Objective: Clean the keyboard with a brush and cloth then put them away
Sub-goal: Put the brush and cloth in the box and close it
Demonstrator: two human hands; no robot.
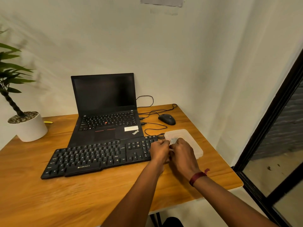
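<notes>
A black Zebronics keyboard (98, 157) lies across the front of the wooden desk (68, 197). Right of it sits a translucent plastic box (195, 145) with its lid on, and a dim grey shape shows through the lid (173, 139). My left hand (159, 150) rests over the keyboard's right end, its fingertips pinching the box's left edge. My right hand (183, 153) lies over the box with its fingers curled on the same edge. I cannot make out a brush or a cloth as such.
An open black laptop (105, 112) stands behind the keyboard. A black mouse (167, 119) and loose cables (152, 126) lie at the back right. A potted plant (27, 126) stands at the left, with a yellow object (48, 122) beside it. The desk's right edge runs close to the box.
</notes>
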